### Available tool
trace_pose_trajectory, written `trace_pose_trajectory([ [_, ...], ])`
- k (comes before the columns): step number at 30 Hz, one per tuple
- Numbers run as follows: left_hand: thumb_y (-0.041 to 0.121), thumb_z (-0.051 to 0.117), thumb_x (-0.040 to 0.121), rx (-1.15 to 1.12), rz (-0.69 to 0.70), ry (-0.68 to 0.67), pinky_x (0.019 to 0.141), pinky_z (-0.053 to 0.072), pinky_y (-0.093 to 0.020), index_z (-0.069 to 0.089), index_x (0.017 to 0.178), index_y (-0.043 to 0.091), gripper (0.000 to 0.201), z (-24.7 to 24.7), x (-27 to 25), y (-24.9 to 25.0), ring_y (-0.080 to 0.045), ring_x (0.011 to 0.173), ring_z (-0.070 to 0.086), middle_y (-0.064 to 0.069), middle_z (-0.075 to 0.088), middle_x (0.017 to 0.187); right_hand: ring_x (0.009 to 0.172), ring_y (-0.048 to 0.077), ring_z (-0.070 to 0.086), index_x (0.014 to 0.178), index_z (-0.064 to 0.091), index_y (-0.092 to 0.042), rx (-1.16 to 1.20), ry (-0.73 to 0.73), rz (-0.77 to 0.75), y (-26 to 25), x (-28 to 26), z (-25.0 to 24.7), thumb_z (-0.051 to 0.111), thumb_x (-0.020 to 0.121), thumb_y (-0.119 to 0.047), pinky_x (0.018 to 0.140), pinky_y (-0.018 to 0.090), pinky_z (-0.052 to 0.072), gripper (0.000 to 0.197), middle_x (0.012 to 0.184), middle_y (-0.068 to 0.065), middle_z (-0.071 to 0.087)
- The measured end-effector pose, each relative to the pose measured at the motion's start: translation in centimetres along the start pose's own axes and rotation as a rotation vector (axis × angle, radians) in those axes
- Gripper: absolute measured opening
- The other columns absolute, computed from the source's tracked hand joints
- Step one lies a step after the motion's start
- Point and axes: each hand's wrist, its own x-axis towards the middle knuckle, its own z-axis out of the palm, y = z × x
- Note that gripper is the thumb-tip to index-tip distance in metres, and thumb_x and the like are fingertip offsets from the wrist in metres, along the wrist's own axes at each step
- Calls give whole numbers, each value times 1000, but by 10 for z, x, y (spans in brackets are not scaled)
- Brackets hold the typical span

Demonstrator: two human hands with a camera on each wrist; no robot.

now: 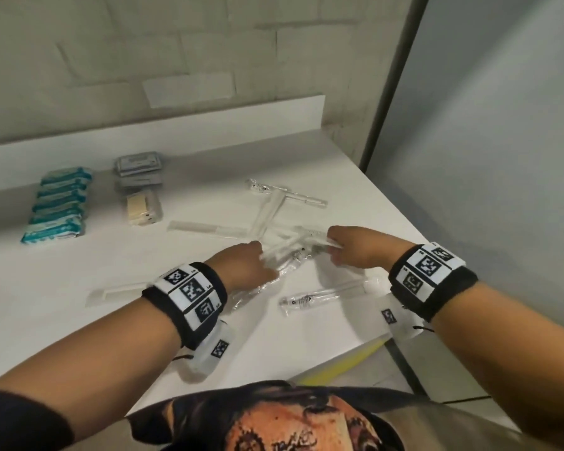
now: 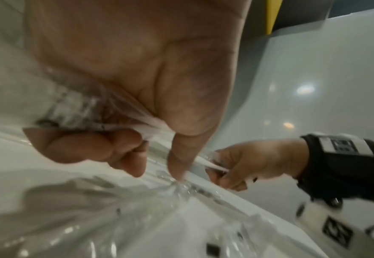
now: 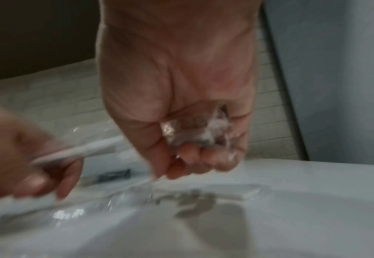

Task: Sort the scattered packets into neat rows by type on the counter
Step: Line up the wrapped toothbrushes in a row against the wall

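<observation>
Pinching the crinkled end of a clear plastic packet (image 2: pixel 75 106) between thumb and curled fingers, the left hand (image 1: pixel 246 265) works over the middle of the white counter (image 1: pixel 62 320). Opposite it, the right hand (image 1: pixel 355 252) has its fingers curled round another clear crinkly wrapper (image 3: pixel 195 129), bunched in the palm, with a thin white strip sticking out past the knuckles. Both hands meet above a loose heap of long clear-wrapped packets (image 1: pixel 284 245) that cross one another at odd angles. More of these lie around the heap: one clear packet with small black print (image 1: pixel 310 299) sits just near the right wrist, a flat white comb-shaped packet (image 1: pixel 111 292) lies left of the left wrist, and another (image 1: pixel 205 226) lies beyond the hands. Well apart, by the back ledge, a neat row of teal-and-white soft packets (image 1: pixel 57 205) runs front to back, and beside it a shorter row of grey flat packets (image 1: pixel 139 170) ends in a beige one (image 1: pixel 142 208).
</observation>
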Motion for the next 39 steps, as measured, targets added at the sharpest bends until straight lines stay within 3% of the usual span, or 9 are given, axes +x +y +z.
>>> trace_pose_trajectory([
  [5,36,59,81,277,74,-75,68,45,-28,55,120,17,43,7,-3,4,-19,87,58,2,55,100,82,17,56,92,55,-19,-218,-238,39,4,-18,14,79,68,-30,68,30,43,35,92,-5,56],
  [10,27,52,87,70,105,15,59,37,-27,49,105,20,20,-14,-3,-7,-14,75,50,7,49,84,73,21,50,71,44,-23,-41,4,30,4,-9,5,62,76,-13,56,28,36,22,73,-5,50],
  [14,32,51,89,2,109,248,62,36,-29,49,89,21,11,-31,9,-16,-19,78,52,2,54,84,65,13,51,90,48,-19,233,298,110,7,13,-20,67,84,-22,55,26,35,20,77,-4,54],
  [17,37,48,93,109,146,235,73,41,-30,57,96,13,26,-42,34,-8,-21,85,51,-1,51,91,76,21,50,99,53,-13,131,384,135,8,53,-39,57,91,-25,66,27,36,15,90,3,55],
  [21,42,47,93,112,131,23,78,51,-36,58,107,6,40,-39,58,9,-25,89,63,-8,63,100,80,24,52,101,49,-12,62,216,26,0,103,-52,48,93,-20,64,29,36,11,93,6,56],
  [25,65,42,88,22,23,-10,70,47,-34,44,116,9,63,-22,50,24,-19,79,58,0,57,96,83,23,52,100,49,-12,-120,52,-185,-4,133,-64,49,93,-20,57,28,34,10,89,3,53],
  [32,47,40,95,137,61,-93,99,42,-46,48,126,6,52,14,8,46,-28,125,41,-7,30,147,94,28,59,106,60,-14,-485,59,-398,1,166,-61,55,89,-18,80,37,50,18,110,7,50],
  [35,52,40,91,-7,-25,-96,97,45,-40,48,129,17,52,6,1,57,-26,115,55,-4,55,130,97,33,60,120,55,-9,-376,118,-342,-3,183,-65,49,89,-7,73,31,45,32,116,14,52],
  [39,50,42,95,-44,-126,46,79,44,-33,52,94,13,38,-35,17,47,-24,89,57,-6,61,99,109,31,59,134,50,-16,-197,130,-272,-5,203,-84,58,83,-16,85,31,50,52,126,12,53],
])
